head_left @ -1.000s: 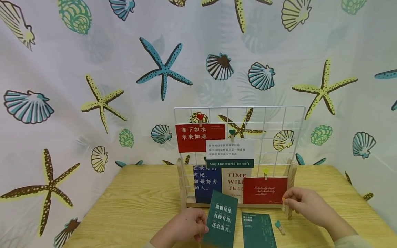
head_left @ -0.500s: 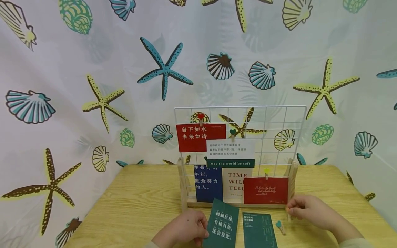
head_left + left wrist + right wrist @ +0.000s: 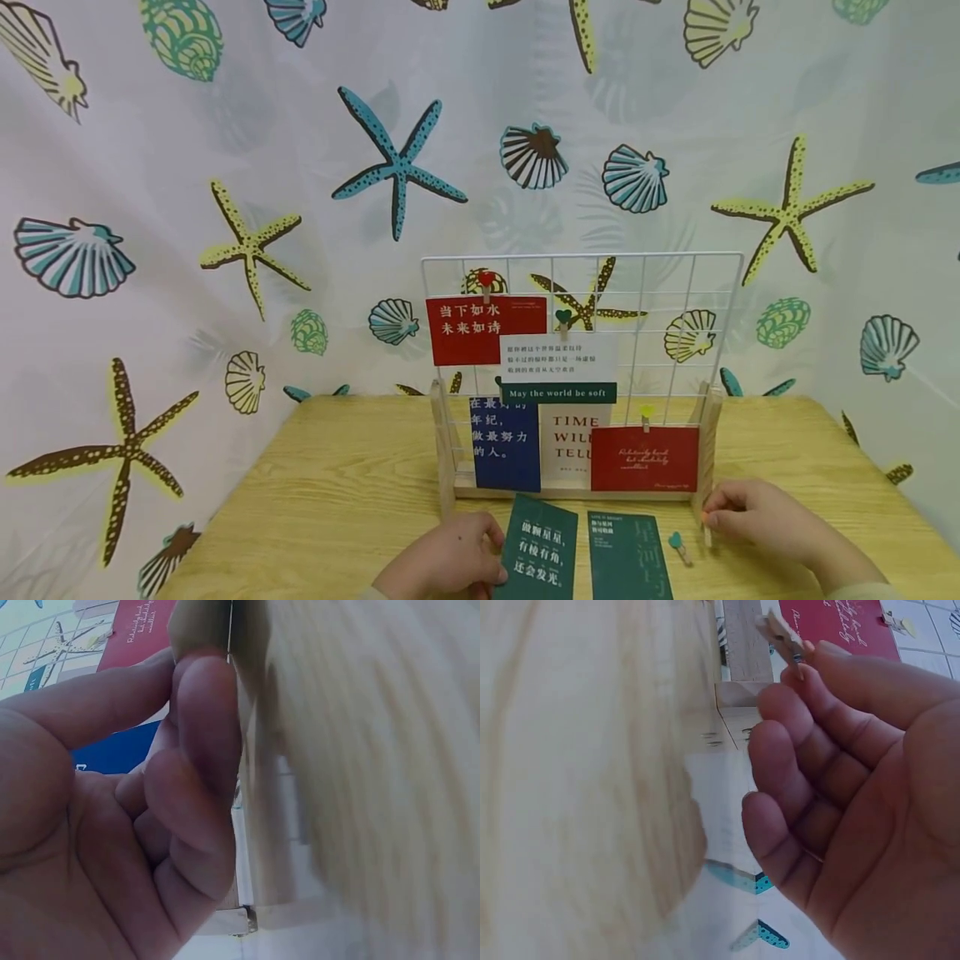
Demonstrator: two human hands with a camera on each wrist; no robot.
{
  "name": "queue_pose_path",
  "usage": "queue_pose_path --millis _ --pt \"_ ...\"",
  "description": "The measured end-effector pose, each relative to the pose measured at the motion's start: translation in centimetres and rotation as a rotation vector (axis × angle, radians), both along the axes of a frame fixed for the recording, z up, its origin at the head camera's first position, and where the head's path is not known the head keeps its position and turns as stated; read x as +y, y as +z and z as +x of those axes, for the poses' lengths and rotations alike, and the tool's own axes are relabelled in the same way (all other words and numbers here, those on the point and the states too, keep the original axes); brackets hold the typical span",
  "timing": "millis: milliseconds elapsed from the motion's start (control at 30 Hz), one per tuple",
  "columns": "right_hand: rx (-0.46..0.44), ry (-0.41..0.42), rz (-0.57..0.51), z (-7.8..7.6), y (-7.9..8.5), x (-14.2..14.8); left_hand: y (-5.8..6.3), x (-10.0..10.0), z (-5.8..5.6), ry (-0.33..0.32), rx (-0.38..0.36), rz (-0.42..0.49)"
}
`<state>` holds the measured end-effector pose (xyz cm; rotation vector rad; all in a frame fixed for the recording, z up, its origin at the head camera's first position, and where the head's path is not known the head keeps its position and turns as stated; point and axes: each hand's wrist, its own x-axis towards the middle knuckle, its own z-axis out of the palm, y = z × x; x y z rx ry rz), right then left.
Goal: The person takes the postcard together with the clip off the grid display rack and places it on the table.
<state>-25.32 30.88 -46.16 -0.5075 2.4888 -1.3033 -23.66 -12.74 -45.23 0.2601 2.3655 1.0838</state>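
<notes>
My left hand (image 3: 450,554) pinches the left edge of a dark green card (image 3: 538,546) with white writing, low in front of the grid stand. Thumb and forefinger meet on the card (image 3: 199,628) in the left wrist view. My right hand (image 3: 772,529) pinches a small wooden clothespin (image 3: 707,536) with an orange ornament, just right of the stand's right foot. The right wrist view shows the clothespin (image 3: 781,639) poking out from the fingertips. Between the hands a second green card (image 3: 628,554) lies on the table, and beside it a clothespin with a teal heart (image 3: 678,547).
A white wire grid (image 3: 675,254) stands in a wooden base (image 3: 450,467). Clipped to it are two red cards (image 3: 645,475), a white and green card (image 3: 558,354), a blue card (image 3: 504,467) and a cream card (image 3: 573,442). A patterned curtain (image 3: 480,83) hangs behind.
The green card in my left hand has come down slightly towards the table. My right hand, with the clothespin, has moved a little down and to the right.
</notes>
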Motion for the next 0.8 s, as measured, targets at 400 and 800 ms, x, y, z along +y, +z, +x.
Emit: queue_pose_path --millis 400,800 --pt "-0.033 0.042 0.083 0.0 -1.4 0.4 -0.7 -0.2 -0.1 -0.131 -0.023 0.061" --pt "-0.015 0.017 0.104 0.0 -1.7 0.4 -0.4 0.4 0.0 -0.198 0.004 -0.010"
